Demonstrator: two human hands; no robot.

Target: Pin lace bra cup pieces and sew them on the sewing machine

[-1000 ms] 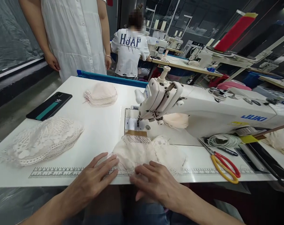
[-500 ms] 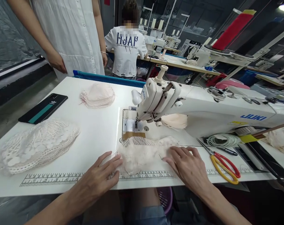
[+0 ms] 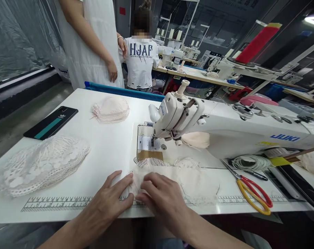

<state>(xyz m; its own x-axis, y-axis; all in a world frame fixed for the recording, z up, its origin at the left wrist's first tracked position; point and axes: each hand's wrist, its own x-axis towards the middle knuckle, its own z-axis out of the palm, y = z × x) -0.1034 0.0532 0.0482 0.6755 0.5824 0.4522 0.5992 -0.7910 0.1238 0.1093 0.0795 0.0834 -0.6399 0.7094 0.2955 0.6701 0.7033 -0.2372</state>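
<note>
A pale, sheer lace fabric piece lies on the table in front of the sewing machine, spread toward the right. Lace edging shows just below the needle plate. On the fabric's left end, my right hand has curled fingers and thumb closed on the cloth; the exact pinch is partly hidden. My left hand rests beside that end, fingers stretched and apart, index fingertip touching the cloth's edge. The presser foot stands behind the fabric, which is not under it.
Left on the table are stacked white lace pieces, a pale pink stack and a black phone. Scissors and coiled cord lie right. A printed ruler runs along the front. Two people are beyond the table.
My right hand has moved left across the fabric, close to my left hand. The fabric now lies spread further right. The standing person's arms have shifted, and the view has tilted slightly.
</note>
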